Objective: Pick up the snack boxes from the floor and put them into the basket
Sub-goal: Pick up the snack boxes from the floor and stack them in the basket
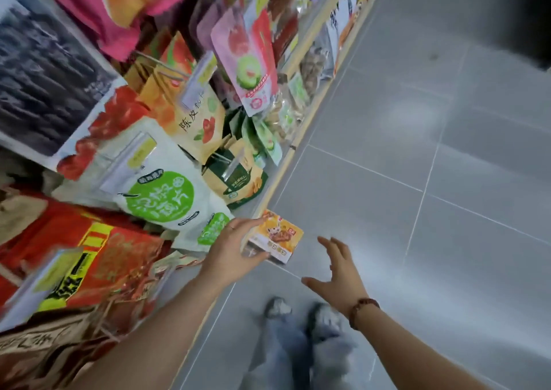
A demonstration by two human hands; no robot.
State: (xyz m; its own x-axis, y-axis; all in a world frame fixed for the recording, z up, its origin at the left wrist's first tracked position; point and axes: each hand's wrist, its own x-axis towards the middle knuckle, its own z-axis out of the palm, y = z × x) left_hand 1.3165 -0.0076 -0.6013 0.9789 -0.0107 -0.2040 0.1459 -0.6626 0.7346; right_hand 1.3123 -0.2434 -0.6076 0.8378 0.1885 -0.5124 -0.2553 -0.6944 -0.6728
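- The snack box [278,236], orange and yellow with a cartoon figure on its face and a white side panel, is low down at the foot of the shelf [275,180], over the grey tiled floor [417,151].
- The view does not show whether the box still lies on the tiles or is already lifted clear of them.
- The left hand [229,252] grips the box by the end nearest the shelf. Its fingers reach over the box's far edge and its thumb lies along the near edge.
- A thin ring [233,227] shows on one finger of that hand.
- The right hand [343,279] is just beside the box on its other side, apart from it. It holds nothing, its palm faces down, and its fingers and thumb are spread wide.
- A bracelet [362,310] of brown beads circles the right wrist.
- Snack bags crowd the shelf to the left. A white pouch with a green circle [158,195] hangs just above the left hand.
- A pink pouch with fruit pictures [244,61] hangs higher up the shelf.
- A red and yellow package [98,255] lies to the left of the left forearm.
- Below the hands the person's blue jeans [298,348] and two pale shoes [278,306] stand on the tiles, blurred.
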